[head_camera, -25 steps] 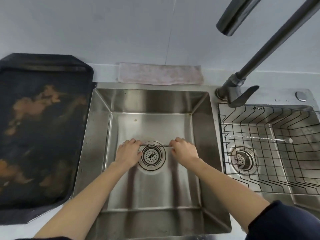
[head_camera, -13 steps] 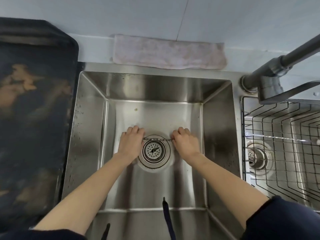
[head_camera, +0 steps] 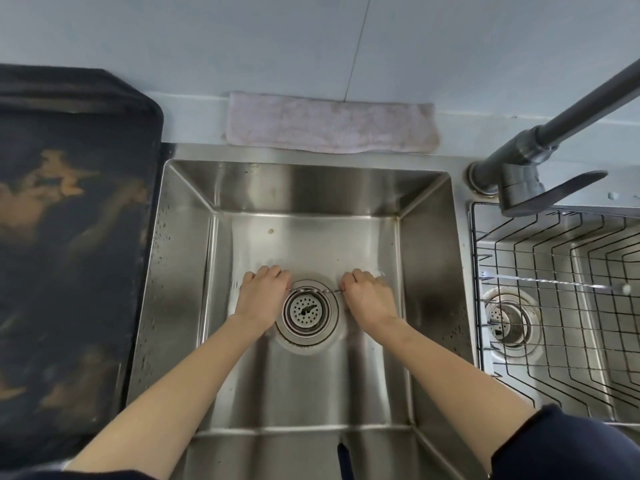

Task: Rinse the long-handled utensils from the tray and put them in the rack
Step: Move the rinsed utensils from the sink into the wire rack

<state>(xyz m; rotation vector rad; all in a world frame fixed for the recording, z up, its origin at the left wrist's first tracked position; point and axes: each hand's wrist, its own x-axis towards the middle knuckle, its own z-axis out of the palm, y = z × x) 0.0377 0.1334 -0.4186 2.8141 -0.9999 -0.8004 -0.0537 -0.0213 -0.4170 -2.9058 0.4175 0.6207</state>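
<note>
Low in the steel sink (head_camera: 187, 258), my left hand (head_camera: 261, 296) and my right hand (head_camera: 369, 296) each grip one end of a thin twisted-wire utensil (head_camera: 315, 290). It lies level just above the drain strainer (head_camera: 306, 310); a whitish tip shows past my right fist. No water runs. On the right, the black wire rack (head_camera: 554, 344) sits in the second basin with a similar long thin utensil (head_camera: 554, 280) lying across it. The dark tray (head_camera: 69, 258) with brown smears is on the left and holds no utensils that I can see.
The grey faucet (head_camera: 519, 161), with its lever, stands between the two basins; its spout runs off the top right. A pinkish folded cloth (head_camera: 329, 126) lies along the wall behind the sink. Water drops dot the sink's left wall.
My hands have moved a little further apart along the utensil. The view has shifted slightly, showing more of the rack and faucet on the right.
</note>
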